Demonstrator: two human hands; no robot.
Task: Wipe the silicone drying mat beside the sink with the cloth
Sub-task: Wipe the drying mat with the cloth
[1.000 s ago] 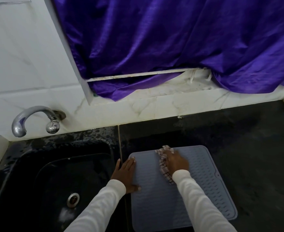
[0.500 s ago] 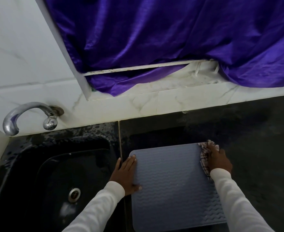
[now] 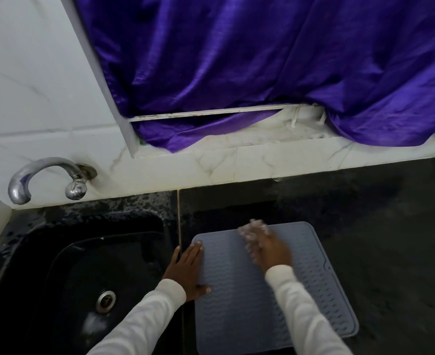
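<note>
mat (image 3: pixel 239 303): grey silicone, flat on dark counter (image 3: pixel 380 239), just right of black sink (image 3: pixel 65 265)
cloth (image 3: pixel 252 233): checked, blurred, on far part of mat, tucked under right hand and poking out past its far and left side
right hand (image 3: pixel 272 253): palm down on cloth, pressing it to mat; blurred, finger curl cannot tell
left hand (image 3: pixel 187 267): flat, fingers straight, relaxed, gripping nothing; pressing mat's left edge, thumb lying on mat near side
sleeves: white, both arms, entering from near edge
tap (image 3: pixel 44 175): chrome, on far wall above sink
curtain (image 3: pixel 262 73): purple, far, hanging over ledge
</note>
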